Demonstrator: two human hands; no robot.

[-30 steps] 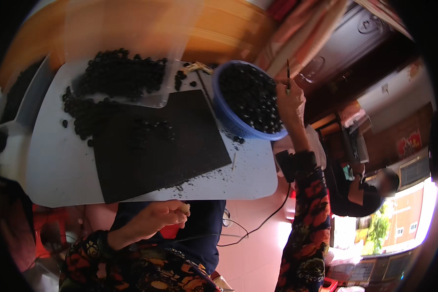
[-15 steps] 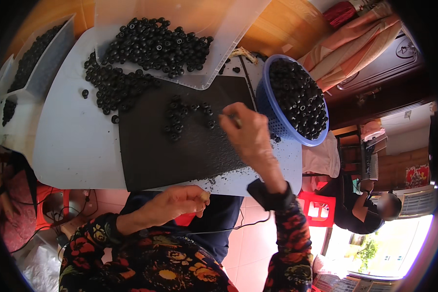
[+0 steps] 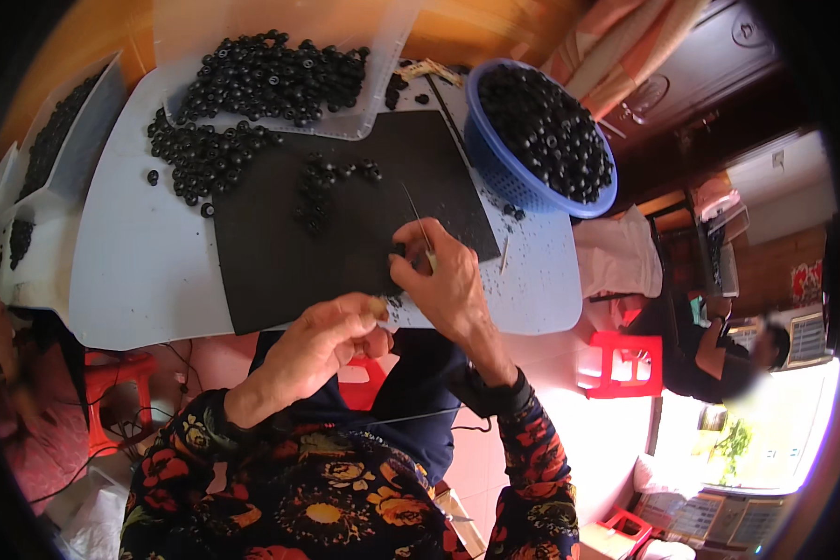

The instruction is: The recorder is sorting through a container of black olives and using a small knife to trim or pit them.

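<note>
Pickup seems underway, a thin blade [image 3: 414, 210] and apparent bead [image 3: 399, 250] being pinched in the right hand [image 3: 450, 287], careful transfer called for, contents unclear in the curled left hand [image 3: 313, 345]!

My left grip [image 3: 313, 347] hangs by the near edge of the bench [image 3: 145, 280], fingers bent toward the thumb; my right grip [image 3: 446, 285] sits just inside that edge, fingers curled in
</note>
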